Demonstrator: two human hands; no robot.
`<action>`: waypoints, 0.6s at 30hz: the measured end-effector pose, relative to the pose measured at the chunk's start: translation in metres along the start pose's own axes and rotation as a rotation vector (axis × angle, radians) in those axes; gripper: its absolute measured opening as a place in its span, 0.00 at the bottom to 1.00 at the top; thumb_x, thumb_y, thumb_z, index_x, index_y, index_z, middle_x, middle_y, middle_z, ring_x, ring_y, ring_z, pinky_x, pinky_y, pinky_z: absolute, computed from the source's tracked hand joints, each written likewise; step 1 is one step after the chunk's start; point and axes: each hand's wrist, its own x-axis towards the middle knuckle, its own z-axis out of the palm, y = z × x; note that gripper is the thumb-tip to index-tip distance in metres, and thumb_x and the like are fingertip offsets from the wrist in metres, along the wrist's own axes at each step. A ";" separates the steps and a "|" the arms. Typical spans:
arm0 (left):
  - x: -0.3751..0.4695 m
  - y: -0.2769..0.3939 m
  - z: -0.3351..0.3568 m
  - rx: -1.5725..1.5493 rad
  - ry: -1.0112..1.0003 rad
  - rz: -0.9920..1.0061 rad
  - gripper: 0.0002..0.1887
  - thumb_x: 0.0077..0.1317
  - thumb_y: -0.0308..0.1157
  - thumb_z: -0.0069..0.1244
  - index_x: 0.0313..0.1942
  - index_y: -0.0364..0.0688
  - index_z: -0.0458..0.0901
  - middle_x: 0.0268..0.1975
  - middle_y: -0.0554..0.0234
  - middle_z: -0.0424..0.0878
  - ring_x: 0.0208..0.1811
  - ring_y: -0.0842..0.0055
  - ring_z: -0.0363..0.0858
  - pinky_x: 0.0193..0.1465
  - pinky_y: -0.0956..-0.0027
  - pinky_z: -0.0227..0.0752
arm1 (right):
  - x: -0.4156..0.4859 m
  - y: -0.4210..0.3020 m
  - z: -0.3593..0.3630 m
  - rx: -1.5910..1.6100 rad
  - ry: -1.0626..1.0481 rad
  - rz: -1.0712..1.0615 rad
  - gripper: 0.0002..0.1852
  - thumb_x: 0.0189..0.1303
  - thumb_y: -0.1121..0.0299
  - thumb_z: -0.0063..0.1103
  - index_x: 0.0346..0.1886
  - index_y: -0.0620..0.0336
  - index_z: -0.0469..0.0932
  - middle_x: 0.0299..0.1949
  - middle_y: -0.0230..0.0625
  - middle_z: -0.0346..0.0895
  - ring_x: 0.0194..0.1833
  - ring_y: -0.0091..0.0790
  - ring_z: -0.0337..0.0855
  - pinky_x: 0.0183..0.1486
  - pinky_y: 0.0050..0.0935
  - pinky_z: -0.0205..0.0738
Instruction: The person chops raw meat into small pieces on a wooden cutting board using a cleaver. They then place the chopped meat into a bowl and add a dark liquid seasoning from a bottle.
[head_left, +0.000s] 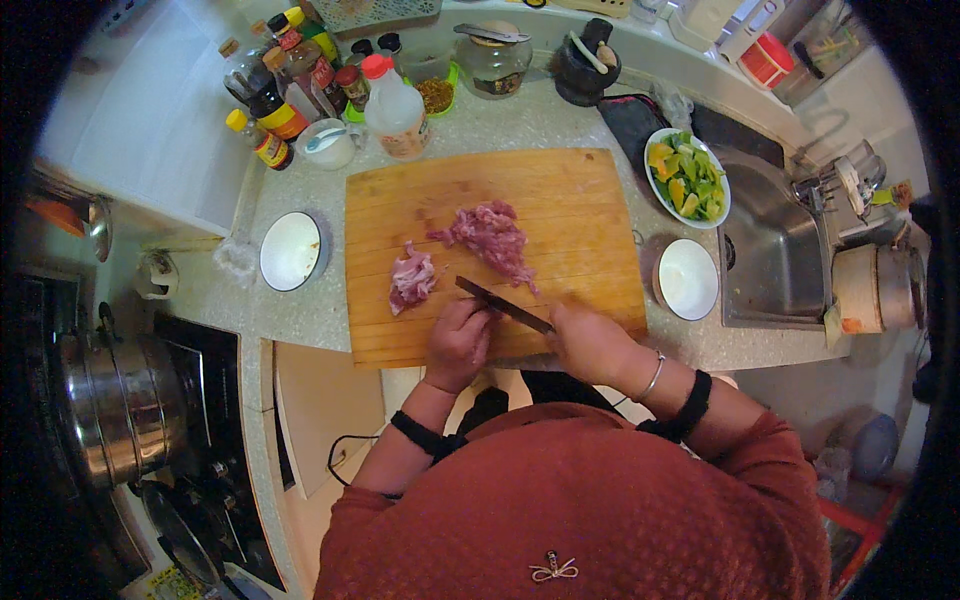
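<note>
A wooden cutting board (570, 195) lies on the counter in front of me. My right hand (589, 341) is closed round the handle of a kitchen knife (504, 304), whose blade points up and to the left over the board's near part. Close beside the blade, my left hand (459, 337) has its fingers bent together on a piece of raw meat, mostly hidden by the fingers. Further up the board is a larger heap of cut raw meat (491, 238). A smaller, paler pile of meat (412, 279) lies to its left.
White bowls stand left (291, 251) and right (688, 279) of the board. A plate of cut green and yellow peppers (688, 178) sits beside the sink (780, 247). Bottles, a plastic jug (394, 112), a glass jar (493, 64) and a mortar (586, 71) line the back. A steamer pot (124, 409) is far left.
</note>
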 end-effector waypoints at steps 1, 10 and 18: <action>0.000 0.000 0.001 -0.002 -0.007 -0.001 0.12 0.57 0.20 0.56 0.42 0.39 0.86 0.48 0.55 0.82 0.47 0.56 0.81 0.51 0.59 0.78 | -0.003 0.001 -0.002 -0.040 -0.022 0.010 0.18 0.67 0.66 0.52 0.56 0.67 0.69 0.40 0.60 0.84 0.41 0.64 0.86 0.44 0.57 0.80; -0.001 -0.002 0.004 0.124 -0.056 -0.012 0.11 0.58 0.21 0.54 0.42 0.39 0.84 0.47 0.54 0.82 0.49 0.56 0.80 0.51 0.57 0.77 | 0.047 -0.015 0.018 0.026 0.101 -0.034 0.16 0.65 0.65 0.60 0.51 0.64 0.70 0.37 0.59 0.83 0.39 0.64 0.85 0.40 0.59 0.79; 0.000 -0.001 0.002 0.038 -0.019 -0.004 0.12 0.58 0.21 0.57 0.42 0.40 0.86 0.46 0.56 0.82 0.48 0.57 0.81 0.51 0.59 0.77 | 0.037 0.013 0.017 0.180 0.405 -0.150 0.14 0.65 0.70 0.60 0.49 0.66 0.72 0.38 0.62 0.81 0.44 0.63 0.83 0.46 0.56 0.77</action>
